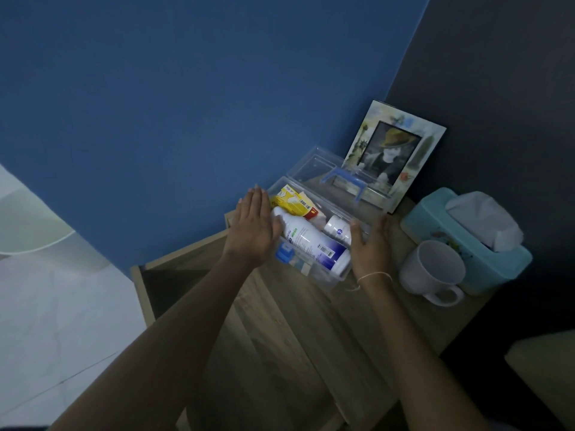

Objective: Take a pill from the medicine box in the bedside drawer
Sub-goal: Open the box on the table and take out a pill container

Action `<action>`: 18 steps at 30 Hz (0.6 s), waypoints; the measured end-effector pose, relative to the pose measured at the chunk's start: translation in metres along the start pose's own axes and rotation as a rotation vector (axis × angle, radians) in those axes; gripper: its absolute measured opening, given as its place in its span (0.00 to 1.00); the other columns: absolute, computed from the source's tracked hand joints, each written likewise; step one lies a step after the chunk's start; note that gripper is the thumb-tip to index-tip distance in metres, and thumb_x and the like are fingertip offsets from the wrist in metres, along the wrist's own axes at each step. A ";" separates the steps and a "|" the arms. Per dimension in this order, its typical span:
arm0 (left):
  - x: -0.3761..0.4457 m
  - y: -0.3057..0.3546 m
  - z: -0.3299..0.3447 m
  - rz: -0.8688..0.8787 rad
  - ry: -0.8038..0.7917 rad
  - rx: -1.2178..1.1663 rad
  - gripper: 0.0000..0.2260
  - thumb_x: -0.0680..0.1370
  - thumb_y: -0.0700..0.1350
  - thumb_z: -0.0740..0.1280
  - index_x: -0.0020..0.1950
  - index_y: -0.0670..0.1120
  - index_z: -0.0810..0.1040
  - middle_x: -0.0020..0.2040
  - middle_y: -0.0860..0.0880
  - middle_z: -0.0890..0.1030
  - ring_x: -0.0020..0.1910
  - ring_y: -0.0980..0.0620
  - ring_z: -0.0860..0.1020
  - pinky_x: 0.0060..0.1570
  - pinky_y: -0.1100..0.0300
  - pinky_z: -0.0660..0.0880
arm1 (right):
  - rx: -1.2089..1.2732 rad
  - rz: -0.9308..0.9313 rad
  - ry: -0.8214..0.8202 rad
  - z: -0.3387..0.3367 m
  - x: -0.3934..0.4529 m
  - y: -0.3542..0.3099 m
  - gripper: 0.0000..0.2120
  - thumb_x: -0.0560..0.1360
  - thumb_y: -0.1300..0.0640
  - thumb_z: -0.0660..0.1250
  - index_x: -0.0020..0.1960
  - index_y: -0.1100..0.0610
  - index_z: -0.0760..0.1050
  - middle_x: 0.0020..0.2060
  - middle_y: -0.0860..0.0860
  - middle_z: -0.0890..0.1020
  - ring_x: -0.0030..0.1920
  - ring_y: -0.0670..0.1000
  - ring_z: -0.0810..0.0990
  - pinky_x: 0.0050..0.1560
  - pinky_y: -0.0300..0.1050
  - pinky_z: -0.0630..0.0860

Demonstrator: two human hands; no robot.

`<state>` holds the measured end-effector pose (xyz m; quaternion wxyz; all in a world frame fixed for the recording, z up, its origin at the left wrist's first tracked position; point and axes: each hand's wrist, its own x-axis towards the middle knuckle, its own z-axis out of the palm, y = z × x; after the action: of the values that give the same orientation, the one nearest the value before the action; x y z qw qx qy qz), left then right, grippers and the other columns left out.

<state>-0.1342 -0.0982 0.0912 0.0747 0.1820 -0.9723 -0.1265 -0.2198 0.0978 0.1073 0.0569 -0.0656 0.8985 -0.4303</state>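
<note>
Fingers (259, 200) spread; two hands flank one medicine box (329, 279), two bottles.

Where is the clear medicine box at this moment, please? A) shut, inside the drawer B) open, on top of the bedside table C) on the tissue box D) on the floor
B: the clear medicine box sits on the wooden bedside table between both hands, its lid tipped back towards the picture frame, with bottles showing inside.
</note>
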 end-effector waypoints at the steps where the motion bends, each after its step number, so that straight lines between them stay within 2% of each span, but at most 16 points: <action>1: -0.003 0.001 0.001 -0.014 0.034 -0.023 0.34 0.77 0.59 0.35 0.76 0.38 0.49 0.78 0.39 0.50 0.78 0.44 0.47 0.75 0.52 0.41 | 0.000 0.003 -0.007 0.000 -0.007 0.001 0.38 0.77 0.37 0.53 0.78 0.54 0.42 0.77 0.58 0.57 0.68 0.62 0.71 0.58 0.54 0.77; 2: -0.008 0.002 0.003 -0.033 0.064 -0.053 0.34 0.78 0.61 0.36 0.76 0.39 0.50 0.78 0.40 0.51 0.78 0.45 0.47 0.74 0.53 0.40 | -0.002 -0.001 -0.022 0.002 -0.014 0.003 0.36 0.78 0.39 0.53 0.77 0.54 0.42 0.77 0.57 0.56 0.68 0.61 0.72 0.56 0.52 0.78; 3: -0.014 0.003 0.006 -0.040 0.090 -0.080 0.35 0.78 0.62 0.38 0.76 0.40 0.50 0.78 0.42 0.51 0.78 0.47 0.47 0.74 0.54 0.39 | -0.001 -0.017 -0.038 0.004 -0.021 0.004 0.36 0.78 0.40 0.53 0.77 0.54 0.42 0.77 0.56 0.54 0.68 0.60 0.71 0.57 0.53 0.77; 5: -0.026 0.005 0.013 -0.017 0.125 -0.111 0.36 0.77 0.64 0.37 0.77 0.41 0.50 0.78 0.43 0.50 0.78 0.49 0.46 0.74 0.56 0.40 | 0.001 -0.081 -0.056 0.008 -0.035 0.004 0.35 0.78 0.41 0.52 0.78 0.55 0.42 0.78 0.53 0.48 0.72 0.52 0.63 0.67 0.47 0.68; 6: -0.031 0.005 0.016 -0.007 0.131 -0.126 0.36 0.76 0.64 0.38 0.77 0.41 0.48 0.79 0.44 0.49 0.77 0.51 0.45 0.74 0.57 0.40 | -0.002 -0.105 -0.057 0.010 -0.040 0.005 0.36 0.78 0.41 0.51 0.78 0.56 0.42 0.78 0.52 0.46 0.72 0.48 0.58 0.67 0.41 0.61; 8: -0.035 0.004 0.021 -0.006 0.143 -0.138 0.36 0.77 0.64 0.38 0.77 0.42 0.47 0.79 0.45 0.48 0.76 0.53 0.42 0.74 0.58 0.41 | 0.011 -0.121 -0.057 0.015 -0.046 0.007 0.38 0.76 0.38 0.48 0.77 0.58 0.41 0.78 0.51 0.43 0.74 0.47 0.53 0.65 0.36 0.56; 10: -0.033 0.003 0.022 -0.012 0.140 -0.139 0.36 0.77 0.64 0.37 0.77 0.42 0.46 0.79 0.45 0.47 0.76 0.53 0.42 0.74 0.58 0.41 | 0.018 -0.117 -0.057 0.017 -0.047 0.009 0.39 0.75 0.38 0.47 0.77 0.57 0.41 0.78 0.51 0.42 0.76 0.50 0.52 0.64 0.33 0.56; 12: -0.033 0.004 0.021 -0.018 0.134 -0.148 0.36 0.76 0.64 0.38 0.77 0.42 0.45 0.79 0.45 0.46 0.77 0.53 0.42 0.74 0.58 0.40 | 0.005 -0.116 -0.048 0.018 -0.048 0.010 0.35 0.78 0.41 0.48 0.77 0.57 0.41 0.78 0.51 0.42 0.76 0.50 0.53 0.60 0.27 0.54; 15: -0.034 0.005 0.021 -0.022 0.130 -0.155 0.35 0.77 0.63 0.42 0.77 0.42 0.46 0.79 0.46 0.46 0.76 0.53 0.42 0.74 0.59 0.41 | -0.001 -0.110 -0.061 0.016 -0.050 0.008 0.33 0.80 0.44 0.49 0.78 0.57 0.41 0.78 0.50 0.42 0.74 0.46 0.53 0.57 0.25 0.54; 18: -0.034 0.004 0.019 -0.034 0.104 -0.116 0.35 0.76 0.63 0.40 0.77 0.43 0.47 0.79 0.46 0.48 0.77 0.51 0.44 0.75 0.57 0.42 | -0.032 -0.124 -0.043 0.017 -0.051 0.007 0.32 0.80 0.45 0.50 0.77 0.59 0.42 0.78 0.51 0.42 0.70 0.41 0.49 0.55 0.21 0.49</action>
<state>-0.1079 -0.0777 0.0708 0.1333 0.2000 -0.9549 -0.1742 -0.1678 0.0981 0.0937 0.0483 -0.1313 0.8982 -0.4168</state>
